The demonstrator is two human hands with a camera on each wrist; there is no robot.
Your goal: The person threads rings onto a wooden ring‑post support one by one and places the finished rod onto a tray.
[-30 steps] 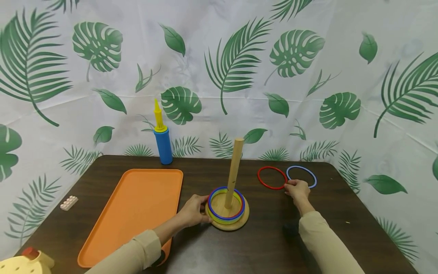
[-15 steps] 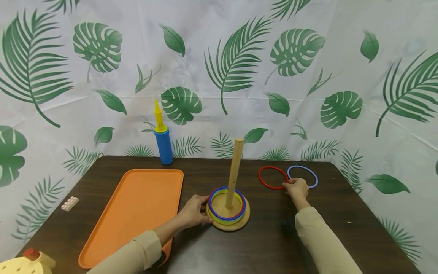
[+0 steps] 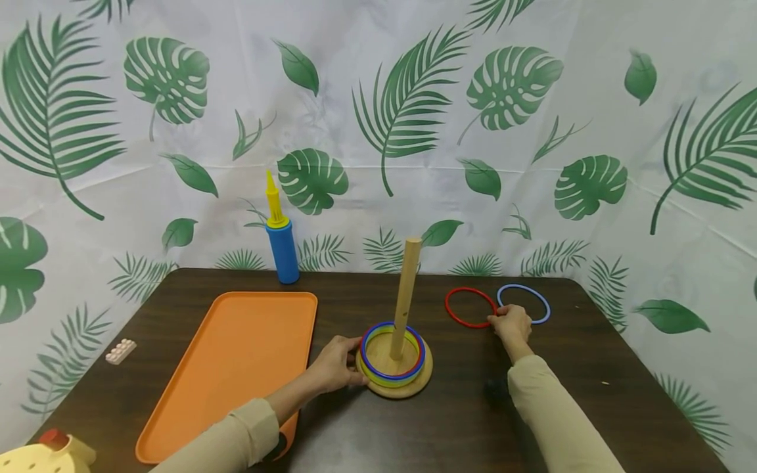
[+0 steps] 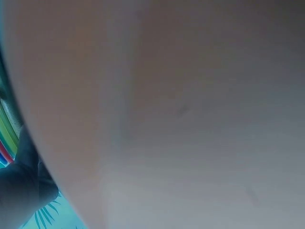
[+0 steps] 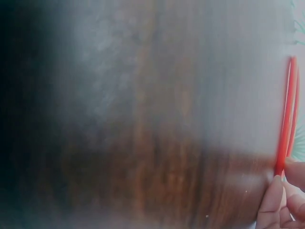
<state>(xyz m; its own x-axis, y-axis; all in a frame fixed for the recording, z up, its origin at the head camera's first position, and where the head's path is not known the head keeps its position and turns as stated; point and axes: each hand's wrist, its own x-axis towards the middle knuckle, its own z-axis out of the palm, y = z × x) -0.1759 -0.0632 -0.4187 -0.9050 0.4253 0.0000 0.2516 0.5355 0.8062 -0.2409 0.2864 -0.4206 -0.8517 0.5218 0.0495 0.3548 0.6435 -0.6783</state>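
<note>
Right hand (image 3: 512, 323) sits at near edge of red ring (image 3: 470, 307), fingertips (image 5: 271, 202) pinching it flat on table (image 3: 532, 420), blue ring (image 3: 524, 303) just beside. Risk: you drag blue ring along. Left hand (image 3: 332, 362) curls against wooden base (image 3: 395, 390); loosen it and peg (image 3: 405, 290) may tip.

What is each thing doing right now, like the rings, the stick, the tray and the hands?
Red ring: flat on table, pinched by right hand.
Blue ring: flat on table.
Peg: upright, rings stacked around its foot.
Wooden base: held by left hand.
Orange tray: flat, nothing in it.
Pump: standing upright.
</note>
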